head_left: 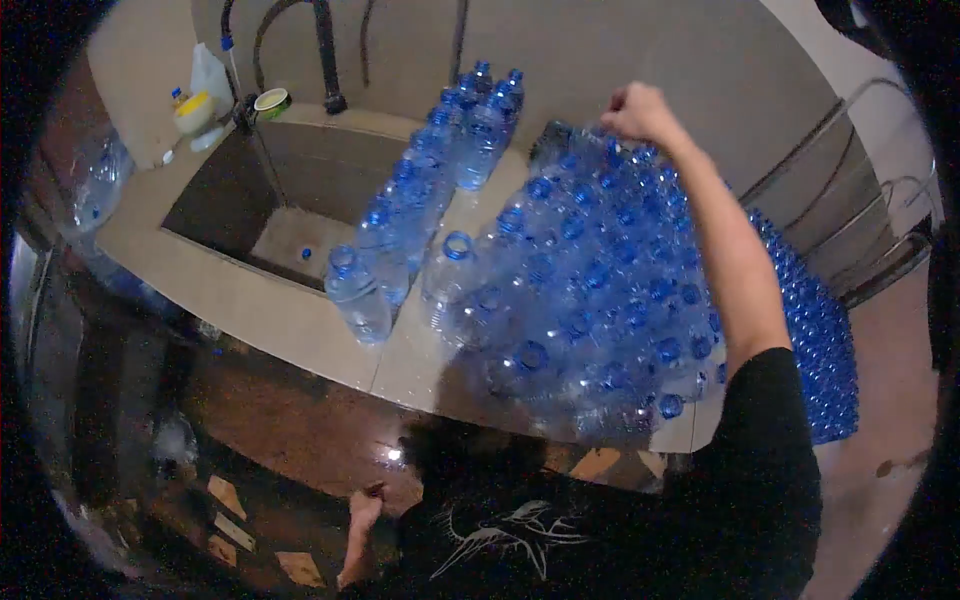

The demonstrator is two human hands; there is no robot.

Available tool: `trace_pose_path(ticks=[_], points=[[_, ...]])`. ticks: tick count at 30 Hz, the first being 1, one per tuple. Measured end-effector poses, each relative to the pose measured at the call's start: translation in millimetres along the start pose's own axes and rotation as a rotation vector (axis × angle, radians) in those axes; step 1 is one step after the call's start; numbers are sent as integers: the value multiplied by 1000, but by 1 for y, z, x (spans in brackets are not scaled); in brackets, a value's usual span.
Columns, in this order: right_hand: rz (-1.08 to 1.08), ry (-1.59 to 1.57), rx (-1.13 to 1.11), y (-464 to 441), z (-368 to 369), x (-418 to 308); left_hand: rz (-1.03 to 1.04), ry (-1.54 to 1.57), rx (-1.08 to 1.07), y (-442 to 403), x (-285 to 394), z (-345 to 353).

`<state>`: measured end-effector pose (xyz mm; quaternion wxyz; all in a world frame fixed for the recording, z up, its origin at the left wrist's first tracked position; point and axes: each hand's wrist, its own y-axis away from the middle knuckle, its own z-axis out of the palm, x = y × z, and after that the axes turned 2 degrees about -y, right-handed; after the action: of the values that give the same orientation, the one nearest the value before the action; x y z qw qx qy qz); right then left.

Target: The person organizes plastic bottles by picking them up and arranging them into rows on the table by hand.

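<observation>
Clear plastic bottles (600, 270) with blue necks stand packed together on the counter. My right hand (638, 113) is over the far edge of this group, its fingers curled downward and closed; anything they hold is hidden. Low beside my body is my left hand (366, 507), apart from the bottles, with its fingers curled in. Whatever may be inside it is too small and dim to make out. A row of bottles (405, 215) lines the sink's right edge, ending in a single upright bottle (357, 295) at the front.
A rectangular sink (220, 225) is set into the counter (290, 312), with a dark faucet (328, 60) behind it. A yellow-and-white container (195, 113) and a small green-rimmed tub (271, 101) stand at the back left. More blue bottles (815, 340) fill the right side. Below is dark floor.
</observation>
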<state>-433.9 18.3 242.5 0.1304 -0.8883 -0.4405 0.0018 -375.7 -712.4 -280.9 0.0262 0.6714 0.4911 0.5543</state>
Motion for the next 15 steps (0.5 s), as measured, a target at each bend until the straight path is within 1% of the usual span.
trace_pose_path(ticks=[1,2,3,4,5,6,7,9,11,12,14,15], points=[[-56,-53,39,17,-27,16,39,-196,-58,3,15,7],[-29,-7,181,39,-53,29,77,-395,-118,7,34,16],[12,-88,211,66,-82,45,115,-593,-178,11,59,26],[-46,-160,287,102,-114,58,171,-542,-185,30,113,33],[-77,-144,483,130,-128,80,226,-486,-190,50,169,41],[-142,-91,655,161,-145,100,316,-385,-224,57,190,53],[91,-572,726,224,-173,54,404,-281,-261,64,211,65],[-391,-463,1055,265,-164,165,463,-195,-422,109,313,77],[7,-487,1138,336,-185,146,688,-42,-630,145,383,107],[91,-495,1091,373,-183,152,788,33,-754,163,414,128],[268,-477,1003,445,-174,162,944,2,-878,181,458,181],[288,-463,946,473,-163,166,956,-48,-764,192,478,213]])
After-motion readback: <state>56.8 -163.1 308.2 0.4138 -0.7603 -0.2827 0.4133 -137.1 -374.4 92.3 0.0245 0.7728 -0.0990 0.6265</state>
